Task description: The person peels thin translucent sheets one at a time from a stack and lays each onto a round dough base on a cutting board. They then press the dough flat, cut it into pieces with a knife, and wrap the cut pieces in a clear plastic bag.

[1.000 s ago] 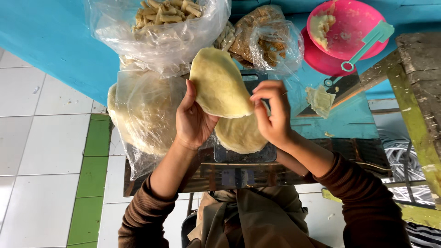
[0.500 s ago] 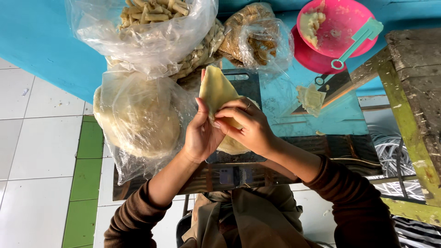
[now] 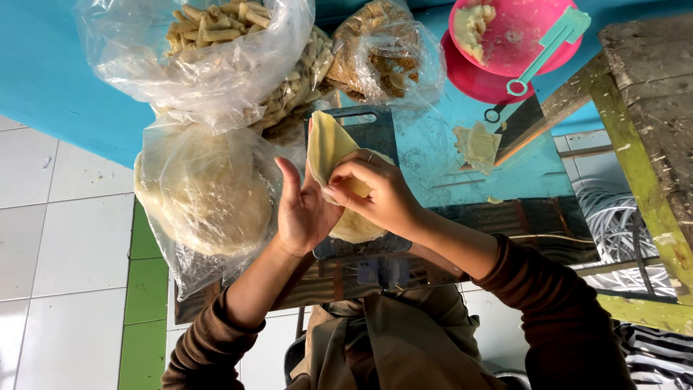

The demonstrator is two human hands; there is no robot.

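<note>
Above the dark cutting board point(image 3: 375, 133), your hands meet on one thin yellow wrapper point(image 3: 328, 148), folded and held upright. Your left hand point(image 3: 299, 213) backs it with an open palm while your right hand point(image 3: 379, 191) pinches the folded edge between thumb and fingertips. Keep that pinch light and near the edge, since the sheet looks soft enough to tear. Support it from behind with the palm. The bag of wrappers point(image 3: 209, 191) sits just left, on the bench point(image 3: 462, 184).
</note>
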